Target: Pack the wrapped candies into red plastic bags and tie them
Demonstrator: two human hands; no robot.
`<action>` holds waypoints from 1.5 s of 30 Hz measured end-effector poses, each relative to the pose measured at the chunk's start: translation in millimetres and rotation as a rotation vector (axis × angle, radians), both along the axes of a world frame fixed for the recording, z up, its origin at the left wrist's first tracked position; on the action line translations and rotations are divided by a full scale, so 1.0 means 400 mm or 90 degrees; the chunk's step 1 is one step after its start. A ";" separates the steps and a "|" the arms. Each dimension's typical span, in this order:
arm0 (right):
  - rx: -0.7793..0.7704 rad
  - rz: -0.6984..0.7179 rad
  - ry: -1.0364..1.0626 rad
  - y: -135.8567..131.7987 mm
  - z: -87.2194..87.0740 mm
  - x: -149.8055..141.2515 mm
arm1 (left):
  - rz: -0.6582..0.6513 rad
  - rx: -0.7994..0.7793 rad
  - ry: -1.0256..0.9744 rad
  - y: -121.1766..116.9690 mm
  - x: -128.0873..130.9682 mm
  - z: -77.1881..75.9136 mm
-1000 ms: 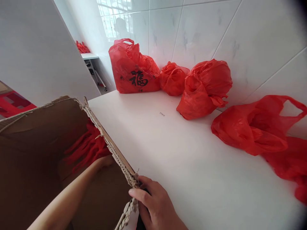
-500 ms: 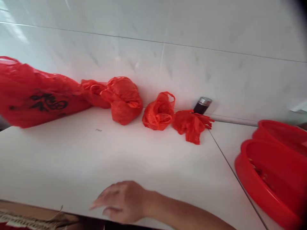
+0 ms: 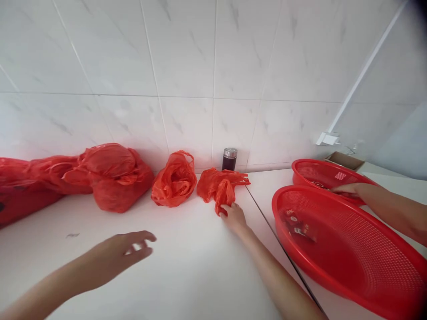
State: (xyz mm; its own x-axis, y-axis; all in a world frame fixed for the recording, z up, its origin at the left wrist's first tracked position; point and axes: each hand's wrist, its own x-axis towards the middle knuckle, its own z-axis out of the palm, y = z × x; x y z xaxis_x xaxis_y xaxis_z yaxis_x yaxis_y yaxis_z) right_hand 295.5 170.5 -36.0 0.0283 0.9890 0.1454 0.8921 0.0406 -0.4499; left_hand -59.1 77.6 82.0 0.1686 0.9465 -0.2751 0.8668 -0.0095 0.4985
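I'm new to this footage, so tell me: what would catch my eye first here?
Red on white: knotted plastic bags line the tiled wall, and big mesh baskets sit at right. The right hand touches a flat bag bundle mid-counter; the left hand hovers open, and another person's hand rests on the far basket.

Both forearms are bare from the lower frame edge to the wrists, with no sleeve, watch, ring or glove showing on the left hand [image 3: 128, 249], which is slightly motion-blurred at the fingertips, or on the right hand [image 3: 234, 216], whose fingernails are short.
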 end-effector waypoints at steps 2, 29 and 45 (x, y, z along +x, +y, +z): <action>-0.004 0.027 0.017 -0.049 -0.014 0.002 | -0.076 -0.087 -0.087 0.054 0.132 -0.020; 0.122 0.165 0.812 -0.291 0.270 -0.101 | 0.093 0.409 -0.241 -0.085 0.414 -0.154; 0.070 0.169 0.764 -0.351 0.305 -0.065 | 0.055 0.612 -0.174 -0.186 0.348 -0.078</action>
State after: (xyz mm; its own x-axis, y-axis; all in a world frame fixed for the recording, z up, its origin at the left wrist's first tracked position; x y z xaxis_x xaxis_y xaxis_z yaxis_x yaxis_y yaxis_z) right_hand 269.4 30.2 86.1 0.0010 0.9685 0.2491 -0.1255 0.2473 -0.9608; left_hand 80.3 3.2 50.8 0.0320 0.7585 0.6509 0.7408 -0.4552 0.4940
